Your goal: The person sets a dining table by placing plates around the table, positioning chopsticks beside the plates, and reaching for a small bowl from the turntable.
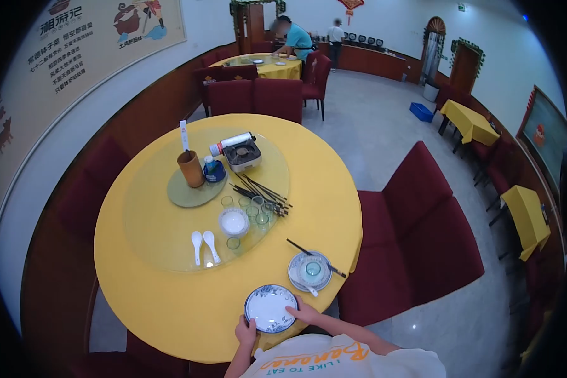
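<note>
A white plate (271, 307) with a blue floral rim is at the near edge of the yellow round table. My left hand (246, 330) grips its lower left rim, thumb on top. On its right rim my right hand (305, 311) also holds on, the thumb lying over the edge. Just beyond, to the right, stands a place setting: a blue-rimmed plate (293, 272) with a bowl, a glass (313, 269) and a white spoon, plus a pair of black chopsticks (299, 247) across it. Whether the held plate touches the cloth I cannot tell.
On the glass turntable (145, 233) are white spoons (197, 246), bowls (234, 222), several glasses (263, 218), loose chopsticks (258, 192), a portable stove (242, 155) and a bamboo holder (191, 169). Maroon chairs (416, 246) stand at right. Two people (296, 39) are at the back.
</note>
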Motion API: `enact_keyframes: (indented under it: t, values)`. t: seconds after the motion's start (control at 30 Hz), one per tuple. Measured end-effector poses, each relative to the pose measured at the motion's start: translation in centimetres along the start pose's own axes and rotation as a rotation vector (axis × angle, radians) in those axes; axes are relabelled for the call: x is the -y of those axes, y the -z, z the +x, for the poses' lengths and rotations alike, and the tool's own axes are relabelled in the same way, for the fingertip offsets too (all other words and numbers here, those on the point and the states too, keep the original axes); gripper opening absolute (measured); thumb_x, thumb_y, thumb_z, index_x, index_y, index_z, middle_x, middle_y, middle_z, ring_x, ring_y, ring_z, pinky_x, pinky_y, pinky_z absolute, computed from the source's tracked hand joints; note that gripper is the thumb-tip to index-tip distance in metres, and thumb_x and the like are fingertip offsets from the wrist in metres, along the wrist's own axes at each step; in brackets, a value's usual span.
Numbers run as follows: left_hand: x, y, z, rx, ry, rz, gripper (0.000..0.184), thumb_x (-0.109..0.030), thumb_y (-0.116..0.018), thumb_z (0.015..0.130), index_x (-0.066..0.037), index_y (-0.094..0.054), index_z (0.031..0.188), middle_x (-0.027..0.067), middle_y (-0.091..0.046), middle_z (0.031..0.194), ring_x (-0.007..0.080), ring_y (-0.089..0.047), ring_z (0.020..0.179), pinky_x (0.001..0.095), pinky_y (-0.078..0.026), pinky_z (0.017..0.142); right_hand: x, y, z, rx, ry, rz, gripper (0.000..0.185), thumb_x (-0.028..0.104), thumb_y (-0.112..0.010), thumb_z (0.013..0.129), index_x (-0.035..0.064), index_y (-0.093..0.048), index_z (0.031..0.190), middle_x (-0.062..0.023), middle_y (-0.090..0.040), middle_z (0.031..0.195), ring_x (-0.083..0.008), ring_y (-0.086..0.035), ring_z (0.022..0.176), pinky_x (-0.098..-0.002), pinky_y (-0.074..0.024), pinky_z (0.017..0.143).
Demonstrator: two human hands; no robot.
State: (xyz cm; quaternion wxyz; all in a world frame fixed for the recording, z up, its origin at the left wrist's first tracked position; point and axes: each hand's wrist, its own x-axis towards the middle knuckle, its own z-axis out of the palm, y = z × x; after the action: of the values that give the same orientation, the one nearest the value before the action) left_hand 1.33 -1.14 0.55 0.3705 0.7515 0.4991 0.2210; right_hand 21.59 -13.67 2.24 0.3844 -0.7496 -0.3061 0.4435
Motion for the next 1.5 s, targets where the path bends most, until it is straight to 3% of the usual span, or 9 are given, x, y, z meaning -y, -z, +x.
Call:
enact_keyframes:
  t: [0.13, 0.4, 0.53, 0.77, 0.93, 1.03, 1.33, 1.43, 1.5]
  values:
    - [0.3, -1.0, -0.5, -0.021, 0.076, 0.134, 0.034, -0.038, -0.051, 0.081, -0.007, -0.053, 0.094, 0.0176, -0.061, 0.071, 0.0371, -0.059, 0.065, 0.0471, -0.044, 0.059, 2.2, 2.0, 0.5, 0.177, -0.055, 0.092, 0.074, 0.049, -0.055, 0.081, -0.0033, -0.028, 0.126, -0.0165, -0.057, 0.096, -0.0193, -0.059, 0.07, -0.0293, -0.0482, 0.061]
    - [-3.4, 0.3, -0.6, 0.071, 0.296, 0.064, 0.037, -0.04, -0.043, 0.086, -0.006, -0.051, 0.098, 0.0203, -0.06, 0.071, 0.0376, -0.06, 0.07, 0.0468, -0.044, 0.063, 1.1, 1.5, 1.2, 0.127, 0.07, 0.019, 0.081, 0.054, -0.052, 0.08, -0.0035, -0.021, 0.129, -0.0186, -0.058, 0.092, -0.0214, -0.059, 0.065, -0.0324, -0.048, 0.062]
    - [-2.2, -0.8, -1.1, -0.04, 0.272, 0.053, 0.04, -0.041, -0.042, 0.088, -0.005, -0.053, 0.101, 0.0203, -0.061, 0.072, 0.0374, -0.06, 0.072, 0.0455, -0.044, 0.064, 1.3, 1.9, 0.8, 0.142, 0.056, -0.033, 0.082, 0.054, -0.05, 0.081, -0.0042, -0.019, 0.13, -0.027, -0.054, 0.107, -0.0349, -0.059, 0.094, -0.0396, -0.0443, 0.083]
    - [-2.0, -2.5, -2.0, -0.131, 0.342, -0.192, 0.042, -0.038, -0.041, 0.091, -0.001, -0.054, 0.107, 0.0216, -0.062, 0.09, 0.034, -0.059, 0.087, 0.0402, -0.044, 0.076, 2.4, 2.7, 0.4, 0.181, 0.052, 0.01, 0.077, 0.05, -0.048, 0.084, -0.0039, -0.019, 0.131, -0.0284, -0.051, 0.112, -0.0393, -0.056, 0.1, -0.0409, -0.043, 0.086]
    - [0.1, -3.5, -1.9, -0.155, 0.28, -0.307, 0.047, -0.04, -0.041, 0.091, 0.0, -0.049, 0.114, 0.0172, -0.06, 0.096, 0.0281, -0.061, 0.08, 0.0372, -0.048, 0.069, -0.8, 0.7, 2.0, 0.089, 0.199, 0.043, 0.071, 0.046, -0.049, 0.085, -0.0003, -0.022, 0.131, -0.0187, -0.057, 0.095, -0.0237, -0.059, 0.07, -0.0347, -0.0476, 0.065]
    - [-2.4, -1.9, -2.0, 0.047, 0.576, -0.465, 0.053, -0.043, -0.042, 0.09, -0.001, -0.042, 0.122, 0.0177, -0.058, 0.097, 0.0244, -0.062, 0.064, 0.0331, -0.05, 0.051, -0.5, 1.0, 1.9, 0.155, 0.184, 0.1, 0.068, 0.044, -0.05, 0.086, 0.0015, -0.023, 0.132, -0.009, -0.057, 0.077, -0.0147, -0.054, 0.055, -0.0286, -0.0453, 0.051]
    - [-1.3, -0.6, -0.9, 0.193, 0.467, -0.548, 0.055, -0.039, -0.047, 0.088, -0.004, -0.031, 0.127, 0.0182, -0.06, 0.075, 0.026, -0.061, 0.05, 0.0317, -0.051, 0.04, 2.1, 2.6, 0.4, 0.157, 0.064, 0.029, 0.069, 0.048, -0.048, 0.085, 0.0021, -0.027, 0.132, -0.0119, -0.061, 0.076, -0.0198, -0.059, 0.059, -0.0328, -0.0474, 0.056]
    - [-1.4, 1.0, 0.4, 0.412, 0.523, -0.543, 0.049, -0.036, -0.05, 0.088, -0.003, -0.032, 0.12, 0.0188, -0.06, 0.072, 0.0268, -0.061, 0.048, 0.0319, -0.051, 0.04, 2.2, 2.6, 0.5, 0.163, -0.014, -0.059, 0.071, 0.05, -0.048, 0.082, 0.0043, -0.029, 0.133, -0.0208, -0.058, 0.108, -0.0339, -0.057, 0.099, -0.0395, -0.0435, 0.085]
    - [-1.0, 1.3, 0.9, 0.444, 0.411, -0.465, 0.045, -0.036, -0.051, 0.087, -0.003, -0.034, 0.113, 0.0169, -0.06, 0.069, 0.0252, -0.061, 0.048, 0.0313, -0.051, 0.039, 2.2, 2.3, 0.6, 0.144, -0.062, -0.119, 0.072, 0.053, -0.048, 0.081, 0.0062, -0.03, 0.133, -0.0202, -0.058, 0.108, -0.0342, -0.058, 0.098, -0.0397, -0.0441, 0.084]
